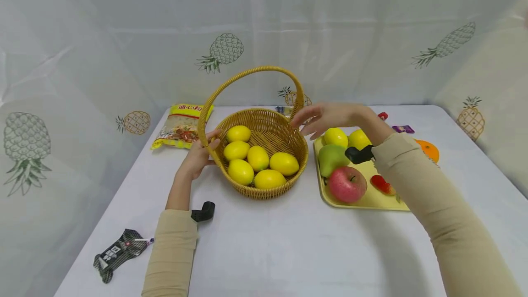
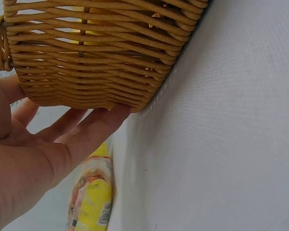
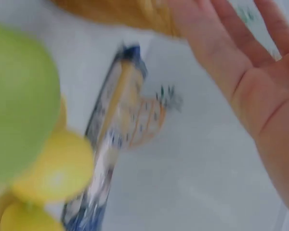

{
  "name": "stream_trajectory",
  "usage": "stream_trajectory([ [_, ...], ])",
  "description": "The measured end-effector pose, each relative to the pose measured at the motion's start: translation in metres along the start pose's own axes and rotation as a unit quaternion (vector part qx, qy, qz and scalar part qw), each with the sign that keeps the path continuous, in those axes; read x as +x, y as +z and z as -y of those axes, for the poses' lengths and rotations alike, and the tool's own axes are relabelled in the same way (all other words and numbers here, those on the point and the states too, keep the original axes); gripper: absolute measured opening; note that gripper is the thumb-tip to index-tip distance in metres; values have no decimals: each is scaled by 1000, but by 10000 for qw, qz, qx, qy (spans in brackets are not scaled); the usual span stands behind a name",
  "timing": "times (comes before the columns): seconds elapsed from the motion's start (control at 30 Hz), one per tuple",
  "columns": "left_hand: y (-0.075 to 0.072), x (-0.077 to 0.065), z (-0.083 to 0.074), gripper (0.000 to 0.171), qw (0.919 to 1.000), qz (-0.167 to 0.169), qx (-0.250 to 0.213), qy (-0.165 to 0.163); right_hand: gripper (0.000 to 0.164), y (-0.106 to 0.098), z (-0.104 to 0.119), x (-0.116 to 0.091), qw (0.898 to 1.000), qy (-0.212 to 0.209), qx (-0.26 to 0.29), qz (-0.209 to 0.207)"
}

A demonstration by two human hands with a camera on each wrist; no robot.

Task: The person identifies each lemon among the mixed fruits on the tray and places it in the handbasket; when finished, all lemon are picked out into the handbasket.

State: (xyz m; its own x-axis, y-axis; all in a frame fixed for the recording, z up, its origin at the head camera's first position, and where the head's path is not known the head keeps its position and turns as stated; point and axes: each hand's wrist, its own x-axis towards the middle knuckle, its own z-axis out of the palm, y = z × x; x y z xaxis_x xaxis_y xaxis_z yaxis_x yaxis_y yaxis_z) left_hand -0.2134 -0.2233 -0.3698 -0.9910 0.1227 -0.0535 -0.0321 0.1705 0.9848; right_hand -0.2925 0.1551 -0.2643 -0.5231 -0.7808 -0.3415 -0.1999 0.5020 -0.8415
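A wicker basket (image 1: 264,192) with a tall arched handle holds several lemons (image 1: 268,179). My left hand (image 1: 197,156) grips the basket's left side near the foot of the handle. In the left wrist view, the fingers of the left hand (image 2: 48,149) reach under the woven wall (image 2: 91,62), and the thumb lies near the handle. My right hand (image 1: 330,116) is at the basket's right rim with its fingers loosely extended. The right wrist view is blurred: fingers of the right hand (image 3: 260,91) meet the basket's edge (image 3: 120,12), but contact is hard to tell.
Right of the basket, a yellow tray (image 1: 363,205) bears a red apple (image 1: 348,184), a green pear (image 1: 331,159), yellow fruits (image 1: 336,137) and a strawberry (image 1: 382,184). A yellow food packet (image 1: 181,125) lies back left. A black packet (image 1: 121,251) lies front left. Behind is a long packet (image 3: 111,115).
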Motion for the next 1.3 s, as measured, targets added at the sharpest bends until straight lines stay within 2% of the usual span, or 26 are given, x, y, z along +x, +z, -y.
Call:
stream_trajectory([
  [0.1,0,0,0,50,10000,14,-3,-6,49,-16,-15,-22,9971,-36,627,-423],
  [0.2,1,0,-1,50,10000,9,-1,-29,44,-30,-35,-43,9897,-141,1069,-943],
  [0.4,1,-2,-2,50,10000,50,-13,-34,46,-44,-79,-77,9755,-212,1165,-1855],
  [0.6,1,-3,-3,50,9999,29,-75,-63,57,-44,-114,-91,9606,92,1277,-2468],
  [0.7,1,-3,-2,51,9999,45,-85,-61,60,-42,-127,-94,9611,262,1164,-2491],
  [0.8,1,-2,-2,51,9999,55,-81,-47,62,-40,-136,-96,9660,451,833,-2406],
  [0.93,1,-1,-2,50,9999,49,-89,-23,63,-36,-143,-98,9737,722,218,-2151],
  [1.03,2,-1,-2,50,9999,54,-103,-4,64,-34,-146,-99,9775,882,-50,-1916],
  [1.13,2,-2,-3,51,10000,45,-79,11,64,-31,-147,-98,9805,993,-67,-1697],
  [1.3,3,-2,-2,50,10000,-24,-9,-11,63,-25,-147,-96,9818,1144,198,-1501],
])
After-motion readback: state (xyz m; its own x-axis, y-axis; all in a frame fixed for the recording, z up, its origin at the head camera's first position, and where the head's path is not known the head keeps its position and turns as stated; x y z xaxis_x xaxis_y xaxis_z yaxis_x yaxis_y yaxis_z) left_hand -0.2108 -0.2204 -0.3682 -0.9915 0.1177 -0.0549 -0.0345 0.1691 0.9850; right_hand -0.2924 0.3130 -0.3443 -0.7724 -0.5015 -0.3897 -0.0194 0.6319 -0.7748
